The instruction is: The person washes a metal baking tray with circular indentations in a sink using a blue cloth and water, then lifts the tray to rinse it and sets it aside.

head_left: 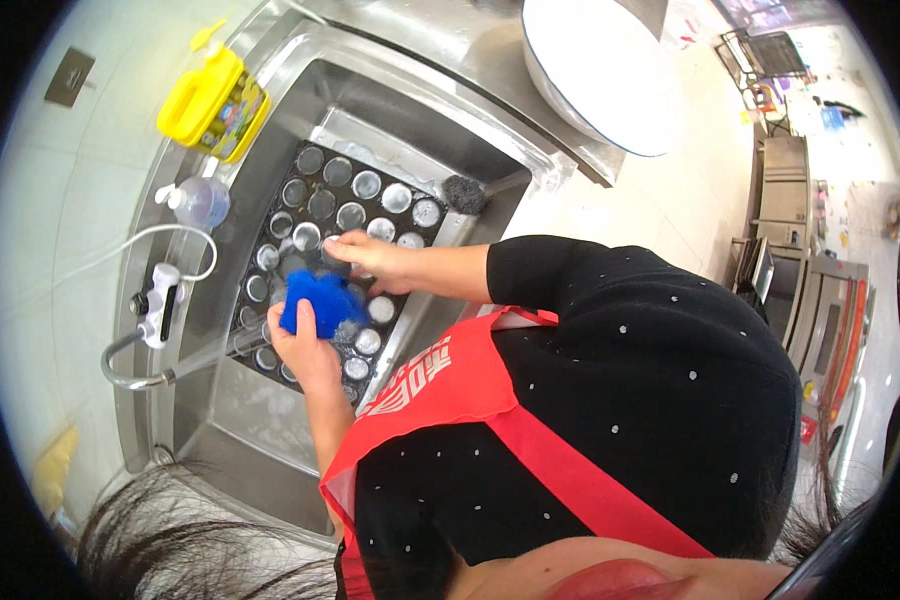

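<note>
My left hand is closed round a bright blue scouring pad, its edge smeared by motion. Just beyond the pad, my right hand reaches in low over a dark baking tray with rows of round cups. Its fingers are bent and partly hidden; a greyish blurred shape lies between them, which I cannot make out. Pale suds or water show in many of the cups. The tray lies in a deep steel sink, and the pad is over its near-left part.
A bent-spout faucet runs water from the left toward the tray. Along the left rim stand a clear pump bottle and a yellow jug. A dark steel-wool scrubber sits at the sink's far-right side. Beyond is a large white basin.
</note>
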Demonstrator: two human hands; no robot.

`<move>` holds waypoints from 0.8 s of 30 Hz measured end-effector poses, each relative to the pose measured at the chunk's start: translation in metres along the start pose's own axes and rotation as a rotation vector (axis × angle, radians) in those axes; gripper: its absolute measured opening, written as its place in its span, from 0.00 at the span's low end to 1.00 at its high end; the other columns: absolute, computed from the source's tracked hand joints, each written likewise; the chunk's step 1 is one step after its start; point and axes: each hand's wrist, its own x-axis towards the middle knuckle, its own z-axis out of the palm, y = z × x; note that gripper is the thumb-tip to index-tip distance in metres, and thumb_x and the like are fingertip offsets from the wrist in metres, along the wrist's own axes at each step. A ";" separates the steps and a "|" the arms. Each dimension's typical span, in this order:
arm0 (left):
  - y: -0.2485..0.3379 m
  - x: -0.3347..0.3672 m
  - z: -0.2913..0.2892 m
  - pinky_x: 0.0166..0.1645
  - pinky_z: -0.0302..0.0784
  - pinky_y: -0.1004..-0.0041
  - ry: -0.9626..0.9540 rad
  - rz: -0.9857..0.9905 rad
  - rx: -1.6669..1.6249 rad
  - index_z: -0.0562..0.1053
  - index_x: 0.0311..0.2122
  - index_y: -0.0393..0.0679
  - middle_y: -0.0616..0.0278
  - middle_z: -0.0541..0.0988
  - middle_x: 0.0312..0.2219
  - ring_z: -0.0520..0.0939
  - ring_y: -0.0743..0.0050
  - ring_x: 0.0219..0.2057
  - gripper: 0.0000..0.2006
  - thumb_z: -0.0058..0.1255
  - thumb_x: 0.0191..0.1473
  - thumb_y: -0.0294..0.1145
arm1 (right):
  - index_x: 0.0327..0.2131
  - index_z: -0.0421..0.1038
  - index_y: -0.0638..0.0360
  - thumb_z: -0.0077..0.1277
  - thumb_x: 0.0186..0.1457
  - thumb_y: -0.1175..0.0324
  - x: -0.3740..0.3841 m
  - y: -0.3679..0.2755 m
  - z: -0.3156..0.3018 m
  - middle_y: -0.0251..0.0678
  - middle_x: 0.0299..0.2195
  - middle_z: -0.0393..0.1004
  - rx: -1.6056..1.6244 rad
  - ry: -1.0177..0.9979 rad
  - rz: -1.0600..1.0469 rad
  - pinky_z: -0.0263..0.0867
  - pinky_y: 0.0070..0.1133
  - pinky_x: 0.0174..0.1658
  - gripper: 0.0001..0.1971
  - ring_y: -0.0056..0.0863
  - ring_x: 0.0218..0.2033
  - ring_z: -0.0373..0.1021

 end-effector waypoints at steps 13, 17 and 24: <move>-0.051 0.012 0.012 0.35 0.67 0.75 0.014 -0.172 0.289 0.65 0.39 0.42 0.61 0.71 0.34 0.73 0.74 0.30 0.14 0.36 0.58 0.42 | 0.35 0.70 0.62 0.49 0.42 0.65 -0.018 -0.044 -0.064 0.39 0.27 0.74 -0.196 0.378 -0.475 0.66 0.24 0.33 0.15 0.26 0.28 0.70; -0.064 -0.003 -0.059 0.34 0.67 0.77 0.179 -0.257 0.231 0.66 0.37 0.43 0.64 0.72 0.29 0.72 0.77 0.29 0.11 0.40 0.56 0.40 | 0.41 0.68 0.58 0.52 0.42 0.60 -0.001 -0.105 -0.181 0.45 0.42 0.68 -0.648 0.815 -1.026 0.59 0.27 0.48 0.21 0.35 0.45 0.64; -0.115 -0.055 -0.127 0.23 0.68 0.76 0.376 -0.491 0.141 0.65 0.35 0.44 0.61 0.74 0.24 0.73 0.74 0.21 0.08 0.44 0.54 0.35 | 0.59 0.40 0.52 0.52 0.35 0.37 0.070 -0.142 -0.249 0.54 0.60 0.36 -1.194 1.205 -0.300 0.32 0.45 0.58 0.52 0.48 0.62 0.30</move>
